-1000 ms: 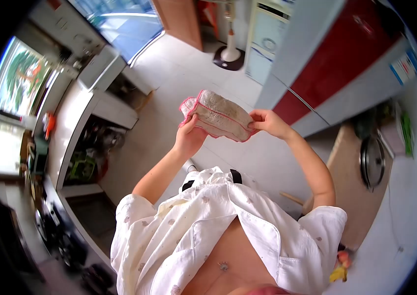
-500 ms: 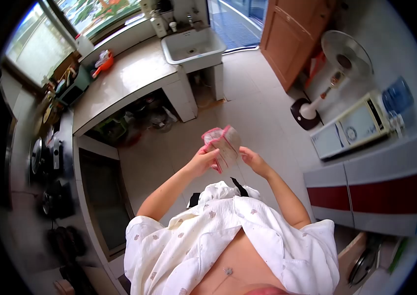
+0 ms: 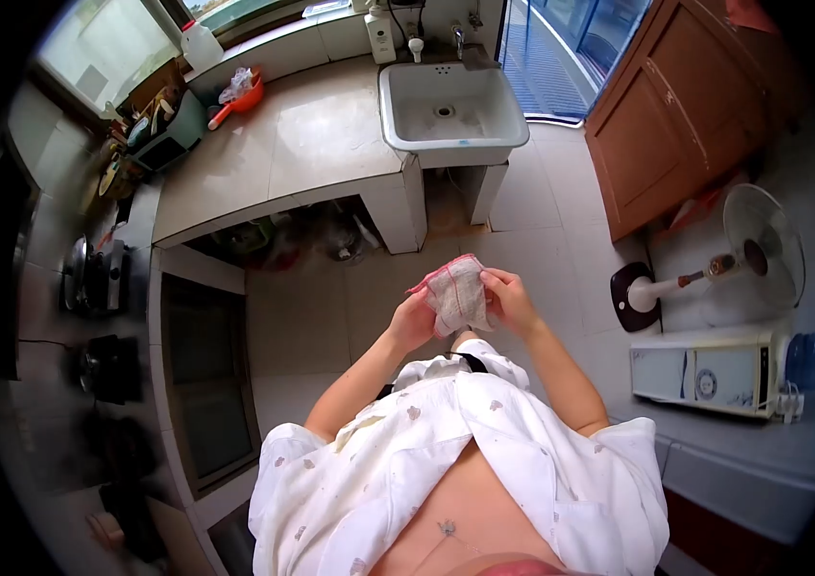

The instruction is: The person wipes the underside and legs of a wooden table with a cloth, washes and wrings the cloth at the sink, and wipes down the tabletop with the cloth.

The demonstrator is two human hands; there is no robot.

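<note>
A pale grey cloth [image 3: 459, 296] with pink-red edging is held up in front of my body, above the tiled floor. My left hand [image 3: 413, 319] grips its left side, with the fingers partly hidden by the fabric. At the upper right edge my right hand [image 3: 511, 300] pinches the cloth between thumb and fingers. The cloth looks folded or bunched and hangs down a little between both hands.
Ahead stands a white sink [image 3: 453, 113] beside a tiled counter [image 3: 321, 125] with a red-orange scoop [image 3: 242, 96]. To the left is a stove [image 3: 95, 278]. On the right are a brown door [image 3: 681, 106], a fan [image 3: 758, 254] and a water dispenser [image 3: 705, 374].
The view has turned right and toward the sink and door. The cloth, earlier spread wide between both hands, is now more bunched, and my right hand has closed on it again.
</note>
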